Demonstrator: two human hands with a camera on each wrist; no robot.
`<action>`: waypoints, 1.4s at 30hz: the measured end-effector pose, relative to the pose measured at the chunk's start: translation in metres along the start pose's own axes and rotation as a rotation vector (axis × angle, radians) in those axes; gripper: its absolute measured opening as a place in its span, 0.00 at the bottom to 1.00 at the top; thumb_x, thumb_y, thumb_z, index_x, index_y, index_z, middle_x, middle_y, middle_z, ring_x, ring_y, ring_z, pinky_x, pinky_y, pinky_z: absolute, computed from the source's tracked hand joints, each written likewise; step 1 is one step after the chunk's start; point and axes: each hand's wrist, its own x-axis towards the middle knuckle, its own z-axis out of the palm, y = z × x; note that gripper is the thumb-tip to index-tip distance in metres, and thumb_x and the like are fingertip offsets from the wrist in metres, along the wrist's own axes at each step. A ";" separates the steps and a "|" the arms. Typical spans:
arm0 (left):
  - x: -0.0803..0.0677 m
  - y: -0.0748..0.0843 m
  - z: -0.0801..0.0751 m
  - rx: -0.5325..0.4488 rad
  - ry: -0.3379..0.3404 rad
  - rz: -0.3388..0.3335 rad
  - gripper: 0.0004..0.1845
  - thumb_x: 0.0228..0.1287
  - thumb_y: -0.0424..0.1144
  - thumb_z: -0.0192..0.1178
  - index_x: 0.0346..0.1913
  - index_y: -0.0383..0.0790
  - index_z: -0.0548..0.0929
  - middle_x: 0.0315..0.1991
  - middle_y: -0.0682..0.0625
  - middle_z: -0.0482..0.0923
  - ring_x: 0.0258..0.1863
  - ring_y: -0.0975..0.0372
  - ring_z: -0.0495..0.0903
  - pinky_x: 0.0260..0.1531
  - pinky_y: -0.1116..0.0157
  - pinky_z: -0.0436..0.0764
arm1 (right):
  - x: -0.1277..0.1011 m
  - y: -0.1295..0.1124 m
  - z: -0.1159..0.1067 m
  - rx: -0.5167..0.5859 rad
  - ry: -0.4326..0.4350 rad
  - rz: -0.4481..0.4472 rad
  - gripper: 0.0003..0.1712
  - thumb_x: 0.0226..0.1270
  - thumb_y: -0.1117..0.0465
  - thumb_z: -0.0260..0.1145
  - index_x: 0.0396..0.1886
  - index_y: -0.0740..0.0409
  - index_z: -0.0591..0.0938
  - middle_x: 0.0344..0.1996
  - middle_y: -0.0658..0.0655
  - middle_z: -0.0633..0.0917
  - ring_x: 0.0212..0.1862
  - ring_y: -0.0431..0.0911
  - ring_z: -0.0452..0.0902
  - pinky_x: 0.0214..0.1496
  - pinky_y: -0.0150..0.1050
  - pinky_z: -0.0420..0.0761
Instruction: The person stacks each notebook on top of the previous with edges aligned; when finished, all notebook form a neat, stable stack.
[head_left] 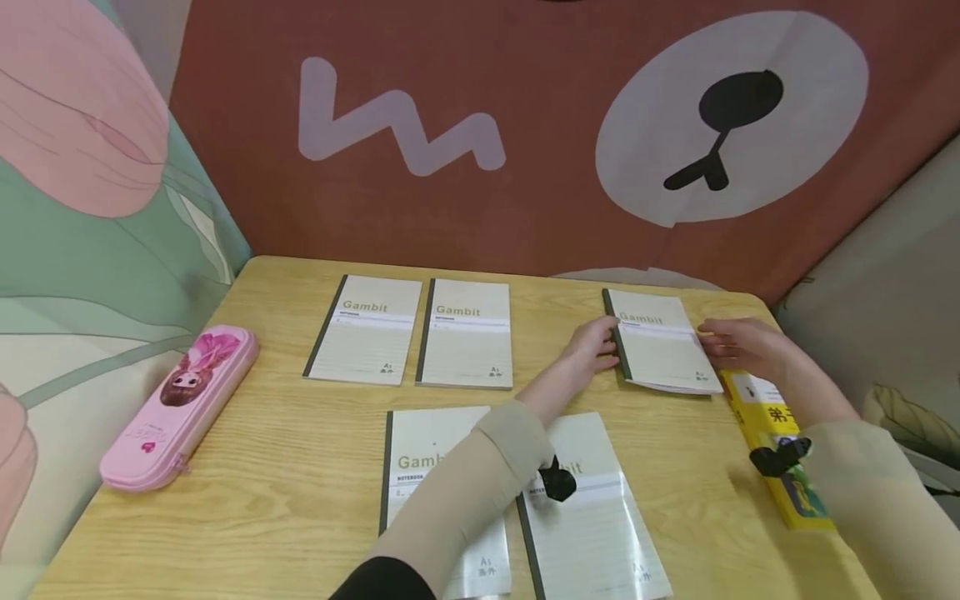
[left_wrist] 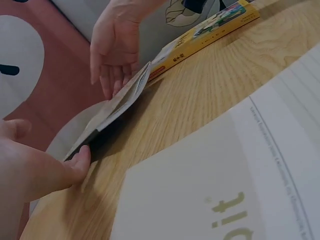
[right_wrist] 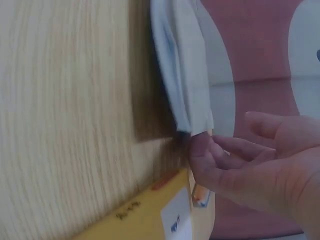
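Observation:
A white Gambit notebook point(head_left: 660, 343) with a dark spine lies between my two hands at the back right of the table, its near part raised over a shadow. My left hand point(head_left: 581, 358) is at the spine. In the left wrist view its fingertips point(left_wrist: 81, 162) touch the spine edge from below, the thumb apart from the cover. On the opposite side, my right hand point(head_left: 750, 343) has its fingers at the page edge. The right wrist view shows those fingertips point(right_wrist: 201, 146) under the notebook's corner, with the thumb held away from it.
Two matching notebooks point(head_left: 367, 333) point(head_left: 468, 337) lie at the back left. Another two point(head_left: 487, 550) point(head_left: 600, 533) lie in front, partly behind my left sleeve. A yellow box point(head_left: 780, 492) sits under my right forearm. The pink pencil case point(head_left: 180, 408) is at the left edge.

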 end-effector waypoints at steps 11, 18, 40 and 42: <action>-0.009 0.031 -0.031 0.271 -0.155 0.141 0.25 0.71 0.23 0.56 0.70 0.29 0.74 0.47 0.42 0.83 0.38 0.61 0.83 0.62 0.50 0.84 | -0.005 -0.013 0.040 0.166 -0.024 -0.180 0.44 0.81 0.58 0.57 0.84 0.61 0.43 0.38 0.29 0.85 0.42 0.28 0.81 0.45 0.27 0.85; -0.032 0.077 -0.083 0.557 -0.120 0.252 0.31 0.71 0.25 0.57 0.76 0.34 0.68 0.59 0.39 0.78 0.49 0.56 0.84 0.57 0.56 0.87 | -0.014 -0.047 0.091 0.418 -0.080 -0.323 0.41 0.81 0.64 0.56 0.84 0.64 0.48 0.40 0.40 0.90 0.41 0.33 0.86 0.43 0.29 0.86; -0.087 0.123 -0.226 0.788 0.091 0.179 0.30 0.81 0.45 0.51 0.78 0.36 0.65 0.74 0.40 0.70 0.67 0.51 0.76 0.63 0.54 0.84 | 0.015 -0.095 0.224 0.278 -0.285 -0.378 0.29 0.82 0.62 0.54 0.76 0.71 0.65 0.61 0.60 0.80 0.53 0.45 0.84 0.74 0.54 0.76; -0.088 0.122 -0.229 0.800 0.097 0.165 0.30 0.81 0.45 0.51 0.78 0.35 0.65 0.74 0.39 0.70 0.66 0.51 0.76 0.63 0.54 0.84 | 0.016 -0.095 0.228 0.281 -0.292 -0.371 0.29 0.82 0.63 0.54 0.75 0.72 0.65 0.66 0.66 0.76 0.54 0.46 0.84 0.76 0.57 0.72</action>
